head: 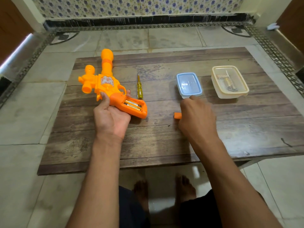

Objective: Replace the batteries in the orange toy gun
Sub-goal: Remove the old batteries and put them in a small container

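The orange toy gun (105,76) lies on the wooden table (164,142), barrel pointing away. My left hand (111,116) grips its handle from below. The battery bay in the handle is uncovered, and two gold-and-black batteries (133,104) sit inside. My right hand (197,119) hovers over the table's middle, fingers curled down over the orange battery cover (177,115), whose one end shows at the hand's left side. Its fingertips reach toward the blue-lidded box (189,84). A tiny dark screw (168,125) lies on the wood just left of that hand.
A yellow-handled screwdriver (139,87) lies right of the gun. A cream-lidded clear box (230,81) holding batteries stands at the right. The low table rests on a tiled floor (24,120); my bare feet (164,190) are under its near edge.
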